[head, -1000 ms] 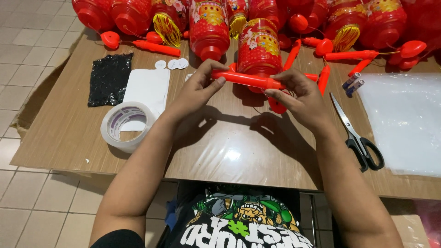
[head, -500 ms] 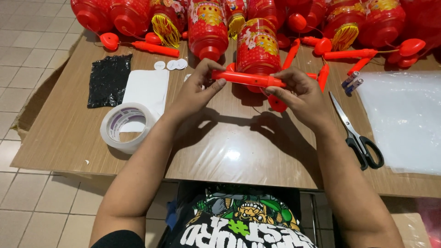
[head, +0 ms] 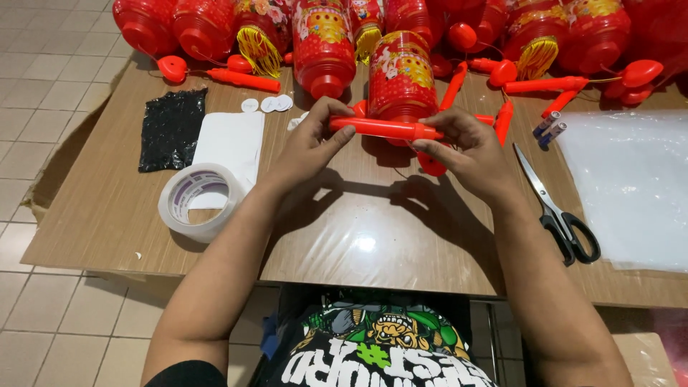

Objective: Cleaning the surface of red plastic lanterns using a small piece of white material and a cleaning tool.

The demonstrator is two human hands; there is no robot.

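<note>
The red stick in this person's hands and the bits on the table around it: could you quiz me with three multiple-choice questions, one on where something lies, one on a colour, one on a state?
1. Where is the roll of tape?
A. Beside the left forearm
B. Beside the scissors
C. On the floor

2. What colour is the tassel on the lantern at the back left?
A. Blue
B. Yellow
C. White

3. How is the red stick held?
A. Lying loose on the table
B. In one hand only
C. Level, with the left hand and right hand each at one end

Answers: 1 A, the roll sits on the table left of that forearm, while the scissors lie far right. 2 B, its strands are yellow. 3 C, fingers of both hands pinch the stick's ends.
</note>
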